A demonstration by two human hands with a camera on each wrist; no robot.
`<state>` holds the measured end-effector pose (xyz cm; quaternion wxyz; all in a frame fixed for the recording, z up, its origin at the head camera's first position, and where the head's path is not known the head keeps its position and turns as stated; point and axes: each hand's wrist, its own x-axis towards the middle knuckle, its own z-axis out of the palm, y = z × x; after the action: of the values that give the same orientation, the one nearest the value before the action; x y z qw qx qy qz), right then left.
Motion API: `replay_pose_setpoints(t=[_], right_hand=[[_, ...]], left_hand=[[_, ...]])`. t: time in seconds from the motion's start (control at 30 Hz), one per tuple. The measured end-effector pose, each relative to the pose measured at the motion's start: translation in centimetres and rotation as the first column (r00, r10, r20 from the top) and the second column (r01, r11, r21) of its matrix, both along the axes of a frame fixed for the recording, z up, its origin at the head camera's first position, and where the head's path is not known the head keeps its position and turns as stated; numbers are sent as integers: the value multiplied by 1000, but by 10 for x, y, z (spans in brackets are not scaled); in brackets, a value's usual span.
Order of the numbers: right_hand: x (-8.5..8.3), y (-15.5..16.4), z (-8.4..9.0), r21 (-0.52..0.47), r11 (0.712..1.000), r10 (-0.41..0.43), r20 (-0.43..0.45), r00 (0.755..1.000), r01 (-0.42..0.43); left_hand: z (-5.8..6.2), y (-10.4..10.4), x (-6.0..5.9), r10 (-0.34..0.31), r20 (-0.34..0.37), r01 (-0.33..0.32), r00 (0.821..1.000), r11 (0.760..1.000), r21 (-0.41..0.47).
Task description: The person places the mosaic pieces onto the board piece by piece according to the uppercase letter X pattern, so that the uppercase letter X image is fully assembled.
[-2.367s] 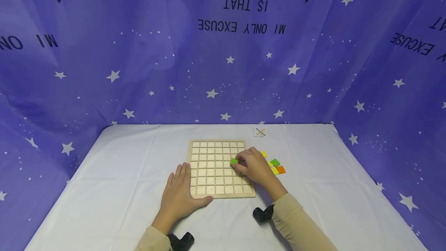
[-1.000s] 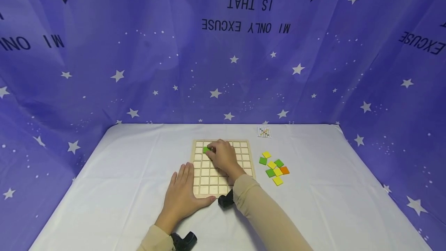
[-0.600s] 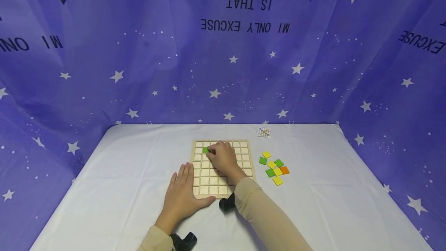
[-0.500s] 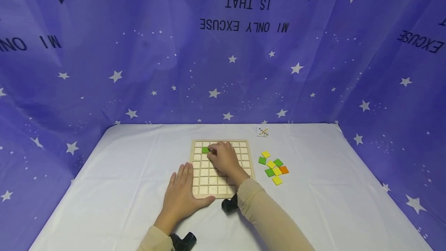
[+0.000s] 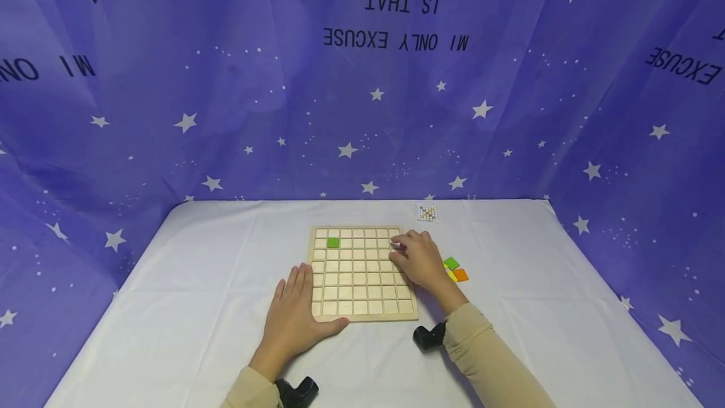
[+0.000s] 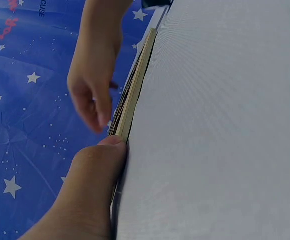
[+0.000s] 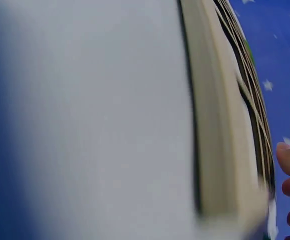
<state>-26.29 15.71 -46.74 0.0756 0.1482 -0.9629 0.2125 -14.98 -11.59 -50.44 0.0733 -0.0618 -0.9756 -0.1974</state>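
Observation:
A wooden grid board lies on the white table in the head view. One green tile sits in a cell of its second row from the back, second column from the left. My left hand rests against the board's left side with straight fingers, its thumb on the front edge. Over the board's right edge is my right hand, fingers loosely bent and nothing seen between them. It partly covers the loose tiles beyond: a green tile, an orange tile and some yellow.
A small card with a printed coloured grid lies behind the board to the right. Each wrist carries a black camera. A purple star-patterned cloth hangs behind the white-covered table.
My right hand carried the green tile leftward over the board, set it in a cell, let go and moved back right towards the loose tiles. The left hand stayed in place.

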Motion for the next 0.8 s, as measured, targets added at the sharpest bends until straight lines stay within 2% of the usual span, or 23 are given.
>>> replay_pose_setpoints(t=[0.2, 0.4, 0.53, 0.8], right_hand=[[8, 36, 9, 128, 990, -57, 37, 998, 52], [14, 54, 11, 248, 967, -73, 66, 995, 55], [15, 56, 8, 245, 968, -72, 80, 994, 50], [15, 47, 3, 186, 981, -56, 46, 997, 47]], left_hand=[[-1, 0, 0, -1, -2, 1, 1000, 1000, -5], [0, 0, -1, -3, -1, 3, 1000, 1000, -2], [0, 0, 0, -3, 4, 3, 1000, 1000, 4], [-1, 0, 0, -2, 8, 2, 1000, 1000, 6]])
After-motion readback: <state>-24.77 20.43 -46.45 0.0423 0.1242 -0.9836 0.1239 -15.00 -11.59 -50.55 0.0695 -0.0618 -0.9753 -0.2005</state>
